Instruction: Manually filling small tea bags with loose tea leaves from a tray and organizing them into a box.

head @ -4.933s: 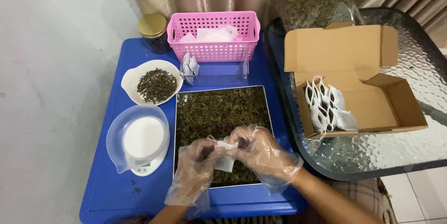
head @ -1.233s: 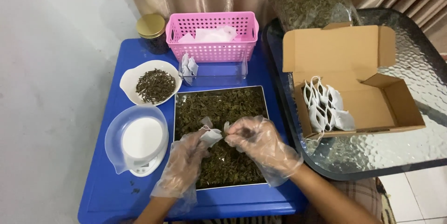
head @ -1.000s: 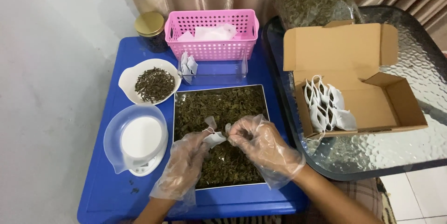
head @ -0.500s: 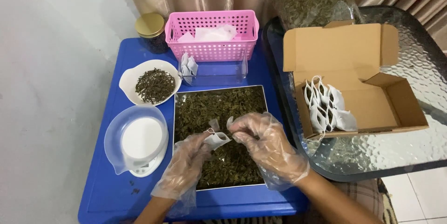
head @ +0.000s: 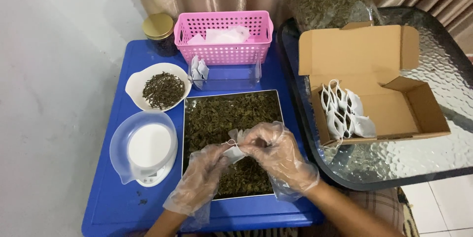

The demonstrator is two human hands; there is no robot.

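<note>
Both my hands wear clear plastic gloves and meet over a metal tray [head: 185,118] full of dried green leaves. My left hand [head: 202,175] and my right hand [head: 276,155] together pinch a small white tea bag [head: 232,151] by its top, where a thin string loop shows. The bag hangs just above the leaves in the tray's front half. My right fingers curl over the bag's upper edge, hiding part of it.
A white bowl of dark leaves [head: 162,89], a white scale with a clear bowl [head: 145,151], a clear box of bags [head: 224,74], a pink basket [head: 224,37] and a gold-lidded jar [head: 158,30] share the blue table [head: 118,202]. A cardboard box [head: 389,104] holding filled bags rests on the glass table [head: 443,148].
My hands have stayed over the tray, working the bag's top. The bag shifted slightly toward the middle and my right fingers closed further over it.
</note>
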